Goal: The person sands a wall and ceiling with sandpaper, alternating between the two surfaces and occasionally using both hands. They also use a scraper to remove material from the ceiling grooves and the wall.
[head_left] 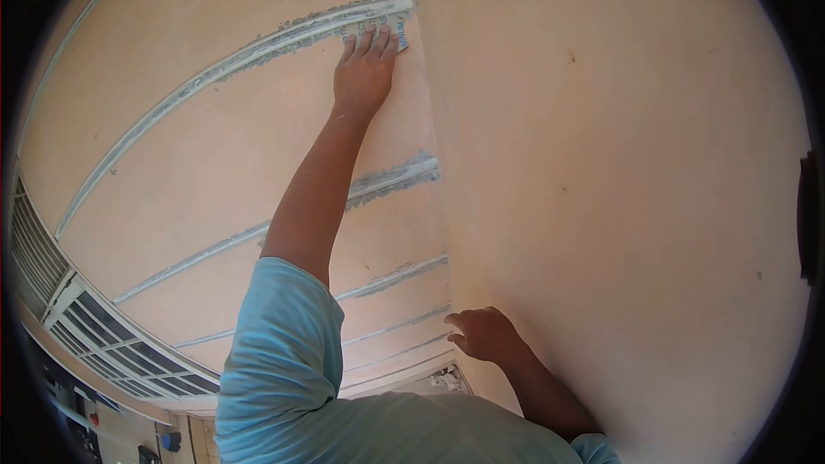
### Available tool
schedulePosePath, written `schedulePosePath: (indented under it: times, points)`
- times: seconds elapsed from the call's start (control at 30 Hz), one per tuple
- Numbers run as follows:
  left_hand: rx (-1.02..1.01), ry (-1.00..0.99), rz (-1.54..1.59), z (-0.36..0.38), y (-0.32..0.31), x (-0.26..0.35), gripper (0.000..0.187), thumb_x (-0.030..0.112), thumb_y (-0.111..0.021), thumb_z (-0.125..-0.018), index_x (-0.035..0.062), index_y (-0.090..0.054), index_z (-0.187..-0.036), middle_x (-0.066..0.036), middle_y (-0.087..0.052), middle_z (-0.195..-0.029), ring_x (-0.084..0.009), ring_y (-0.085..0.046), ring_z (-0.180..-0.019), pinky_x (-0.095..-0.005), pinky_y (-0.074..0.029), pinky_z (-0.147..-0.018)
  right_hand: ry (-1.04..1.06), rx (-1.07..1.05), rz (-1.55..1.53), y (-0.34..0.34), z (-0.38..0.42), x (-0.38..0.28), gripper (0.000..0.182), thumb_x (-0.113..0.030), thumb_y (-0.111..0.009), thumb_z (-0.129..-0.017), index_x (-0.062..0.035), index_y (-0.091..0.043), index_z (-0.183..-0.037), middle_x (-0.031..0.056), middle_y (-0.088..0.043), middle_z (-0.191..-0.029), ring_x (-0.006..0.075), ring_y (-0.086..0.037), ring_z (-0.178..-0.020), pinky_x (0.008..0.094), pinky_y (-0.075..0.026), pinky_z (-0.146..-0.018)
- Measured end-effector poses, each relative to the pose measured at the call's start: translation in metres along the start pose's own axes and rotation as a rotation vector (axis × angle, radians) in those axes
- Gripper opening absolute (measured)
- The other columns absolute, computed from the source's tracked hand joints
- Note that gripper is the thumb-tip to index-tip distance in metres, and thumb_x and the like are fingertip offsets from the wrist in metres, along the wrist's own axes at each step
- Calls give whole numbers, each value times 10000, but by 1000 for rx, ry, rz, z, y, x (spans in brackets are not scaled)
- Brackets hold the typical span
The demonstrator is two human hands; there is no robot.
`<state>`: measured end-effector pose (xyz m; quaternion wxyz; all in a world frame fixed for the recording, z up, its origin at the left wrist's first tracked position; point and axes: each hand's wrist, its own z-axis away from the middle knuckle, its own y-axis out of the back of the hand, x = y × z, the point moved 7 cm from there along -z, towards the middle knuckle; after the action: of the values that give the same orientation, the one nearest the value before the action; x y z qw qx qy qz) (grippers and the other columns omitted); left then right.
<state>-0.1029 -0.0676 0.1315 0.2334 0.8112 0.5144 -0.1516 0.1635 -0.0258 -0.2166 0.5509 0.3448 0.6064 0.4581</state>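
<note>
My left hand [365,77] reaches up with its fingers laid over a sheet of sandpaper [401,34] that has blue print on its back. It presses the sheet against the peach-coloured surface, along the lower edge of a long white filled strip [284,40] with rough grey borders. The palm and the sheet's underside are hidden. Lower down, my right hand [486,334] is beside the corner where two surfaces meet, with its fingers apart and nothing visible in them. Whether its fingertips touch the plain wall [619,206] is hard to tell.
Several more strips run across the surface, among them a wide grey-white one [395,179]. A white barred window [120,335] lies at lower left. Broken material [447,378] shows near the bottom corner. Assorted objects, including a blue one [171,442], are far below.
</note>
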Motion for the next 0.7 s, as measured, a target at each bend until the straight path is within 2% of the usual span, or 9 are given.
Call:
schedulePosePath:
  times: [0.07, 0.23, 0.3, 0.33, 0.4, 0.47, 0.5, 0.63, 0.7]
  points:
    - [-80, -51, 91, 41, -10, 27, 433, 96, -527, -950, 123, -608, -1374, -57, -576, -1478, -271, -501, -1404, -492, -376, -1183, 14, 51, 26, 4, 2, -3, 372, -357, -618, -986, -127, -624, -1278, 90, -723, -1117, 265, -684, -1077, 457, -475, -959]
    - [-199, -360, 142, 169, -45, 86, 393, 170, -569, -951, 130, -633, -1337, -18, -575, -1479, -228, -508, -1393, -472, -371, -1196, -23, 39, 33, 8, 6, -2, 378, -349, -638, -973, -141, -626, -1288, 86, -721, -1127, 281, -680, -1085, 446, -476, -965]
    - [-191, -407, 220, 184, -45, 80, 385, 175, -569, -954, 150, -638, -1332, -2, -580, -1474, -218, -515, -1389, -478, -364, -1199, -51, -26, 36, 4, 9, -2, 410, -348, -645, -970, -153, -600, -1328, 83, -677, -1250, 273, -627, -1201, 454, -463, -1005]
    - [-174, -358, 199, 171, -39, 70, 408, 143, -564, -943, 163, -633, -1346, 3, -587, -1467, -215, -516, -1389, -485, -357, -1199, -59, -39, 31, -3, 10, 1, 410, -348, -645, -970, -153, -600, -1328, 83, -677, -1250, 273, -627, -1201, 454, -463, -1005]
    - [-96, -213, 95, 133, -13, 38, 451, 100, -574, -919, 170, -626, -1361, -6, -593, -1460, -224, -518, -1389, -496, -359, -1191, -7, 148, 25, -1, 7, 4, 489, -351, -654, -960, -172, -567, -1406, 127, -556, -1447, 312, -489, -1375, 524, -376, -1134]
    - [-10, -59, 50, 108, 7, 3, 501, 50, -596, -882, 184, -626, -1363, -12, -590, -1465, -238, -512, -1393, -513, -378, -1173, -25, 179, 108, 7, 9, 0, 521, -361, -658, -959, -182, -534, -1432, 118, -476, -1508, 318, -409, -1432, 559, -351, -1141]
    - [-23, -45, 55, 108, 3, 0, 501, 50, -596, -882, 184, -626, -1363, -12, -590, -1465, -238, -512, -1393, -513, -378, -1173, -36, 219, 191, 12, 9, -3, 554, -371, -662, -958, -191, -502, -1457, 109, -396, -1570, 325, -328, -1490, 594, -326, -1147]
    - [-37, 17, 15, 156, 2, 8, 409, 133, -589, -927, 172, -644, -1331, 18, -589, -1462, -218, -528, -1374, -498, -365, -1192, -44, 185, 205, 15, 7, -8, 573, -386, -662, -955, -196, -497, -1470, 124, -363, -1588, 364, -292, -1505, 641, -279, -1165]
    - [-128, -156, 104, 182, -6, 32, 398, 165, -582, -947, 167, -637, -1341, 28, -579, -1473, -190, -516, -1383, -476, -338, -1221, -64, 200, 180, 21, 7, -6, 551, -384, -661, -956, -202, -513, -1455, 121, -376, -1578, 366, -299, -1503, 640, -277, -1170]
